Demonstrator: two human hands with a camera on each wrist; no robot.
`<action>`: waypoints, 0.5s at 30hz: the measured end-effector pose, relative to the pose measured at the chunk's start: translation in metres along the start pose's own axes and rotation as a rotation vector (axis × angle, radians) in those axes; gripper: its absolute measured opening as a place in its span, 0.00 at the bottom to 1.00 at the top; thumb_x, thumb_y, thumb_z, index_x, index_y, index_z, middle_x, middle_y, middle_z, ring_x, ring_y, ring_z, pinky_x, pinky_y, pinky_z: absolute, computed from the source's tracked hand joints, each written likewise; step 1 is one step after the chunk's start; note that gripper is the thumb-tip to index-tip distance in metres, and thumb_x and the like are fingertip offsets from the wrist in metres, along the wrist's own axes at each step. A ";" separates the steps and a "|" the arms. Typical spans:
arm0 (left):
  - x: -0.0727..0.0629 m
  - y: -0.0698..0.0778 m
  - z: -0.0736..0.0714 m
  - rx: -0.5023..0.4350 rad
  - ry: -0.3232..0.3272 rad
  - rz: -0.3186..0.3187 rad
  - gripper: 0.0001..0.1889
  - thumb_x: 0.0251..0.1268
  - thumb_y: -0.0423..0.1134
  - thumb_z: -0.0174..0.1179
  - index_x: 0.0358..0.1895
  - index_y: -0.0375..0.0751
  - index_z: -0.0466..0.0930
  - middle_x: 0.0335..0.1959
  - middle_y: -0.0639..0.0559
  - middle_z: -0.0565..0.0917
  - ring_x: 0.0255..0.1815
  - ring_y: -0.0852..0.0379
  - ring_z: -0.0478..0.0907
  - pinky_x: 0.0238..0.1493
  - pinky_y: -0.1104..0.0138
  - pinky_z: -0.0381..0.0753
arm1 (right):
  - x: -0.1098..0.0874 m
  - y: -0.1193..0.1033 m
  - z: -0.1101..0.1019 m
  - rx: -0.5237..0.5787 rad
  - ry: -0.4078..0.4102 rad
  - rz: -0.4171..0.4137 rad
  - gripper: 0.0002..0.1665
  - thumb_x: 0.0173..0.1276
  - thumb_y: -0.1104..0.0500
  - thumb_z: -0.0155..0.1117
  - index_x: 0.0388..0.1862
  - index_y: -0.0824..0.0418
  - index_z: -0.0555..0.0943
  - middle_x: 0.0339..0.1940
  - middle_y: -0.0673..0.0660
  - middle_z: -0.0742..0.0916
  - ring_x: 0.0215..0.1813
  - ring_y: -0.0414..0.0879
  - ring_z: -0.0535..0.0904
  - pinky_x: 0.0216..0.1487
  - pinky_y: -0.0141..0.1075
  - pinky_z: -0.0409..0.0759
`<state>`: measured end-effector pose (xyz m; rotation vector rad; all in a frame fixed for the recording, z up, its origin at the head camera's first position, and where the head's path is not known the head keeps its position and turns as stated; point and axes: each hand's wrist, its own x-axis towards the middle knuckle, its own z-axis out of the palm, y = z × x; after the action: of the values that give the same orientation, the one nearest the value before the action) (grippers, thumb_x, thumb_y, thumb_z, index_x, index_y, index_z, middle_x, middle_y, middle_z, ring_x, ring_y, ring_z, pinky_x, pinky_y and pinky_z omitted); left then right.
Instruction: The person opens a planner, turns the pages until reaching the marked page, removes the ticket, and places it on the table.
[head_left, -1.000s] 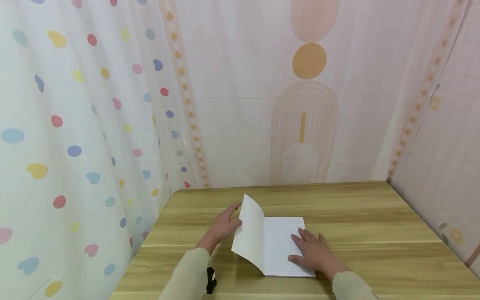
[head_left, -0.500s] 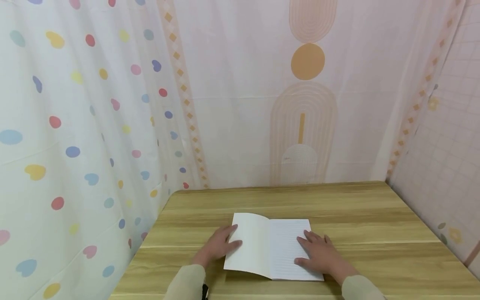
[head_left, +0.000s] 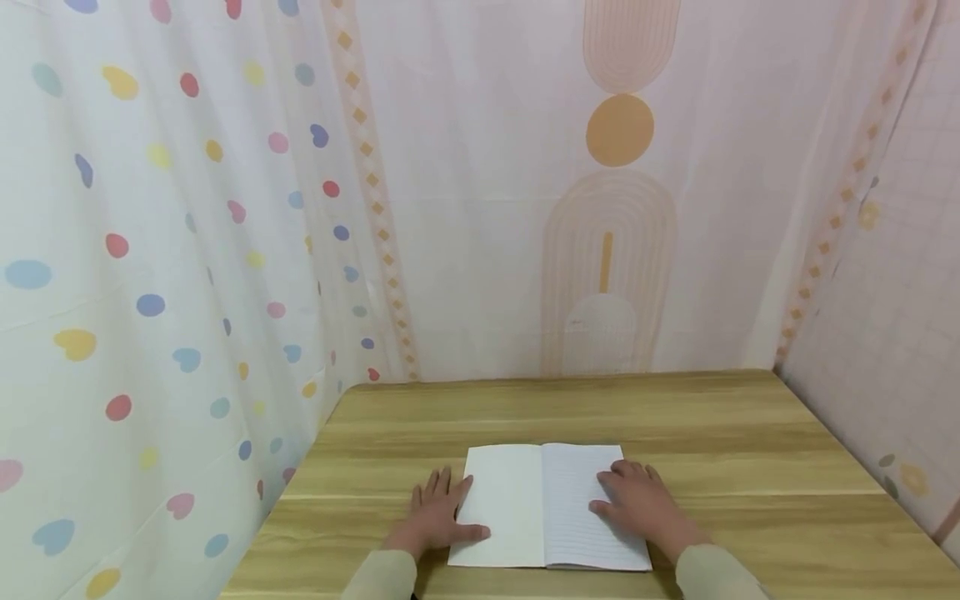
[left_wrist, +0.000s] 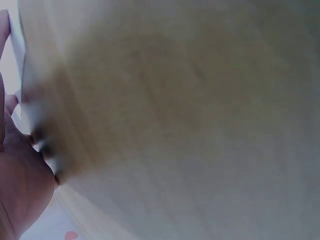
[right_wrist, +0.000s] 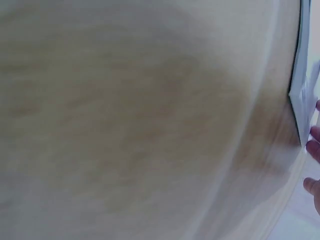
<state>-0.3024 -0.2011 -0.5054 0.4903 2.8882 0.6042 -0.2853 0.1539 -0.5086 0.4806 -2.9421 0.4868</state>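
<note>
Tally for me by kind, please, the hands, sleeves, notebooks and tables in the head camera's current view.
Hands: 2 (left hand, right hand)
Sleeves: 2 (left sleeve, right sleeve)
Notebook: 1
Table: 1
Total: 6

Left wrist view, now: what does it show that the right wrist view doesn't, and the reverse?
Only the left wrist view: the left hand at the left border, and a pinkish spot at the bottom.
Only the right wrist view: the right hand, its fingers just entering at the right border.
Both: the wooden table and an edge of the notebook.
</note>
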 end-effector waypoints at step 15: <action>-0.001 -0.002 0.000 -0.074 -0.031 -0.023 0.52 0.52 0.66 0.69 0.77 0.43 0.60 0.78 0.29 0.45 0.77 0.28 0.38 0.70 0.34 0.32 | 0.025 0.025 -0.014 0.127 -0.167 0.131 0.56 0.59 0.32 0.68 0.73 0.69 0.66 0.72 0.82 0.60 0.73 0.78 0.50 0.66 0.73 0.48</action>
<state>-0.3018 -0.2036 -0.5059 0.4518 2.8269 0.6908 -0.3168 0.1739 -0.4987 0.3593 -3.1310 0.6841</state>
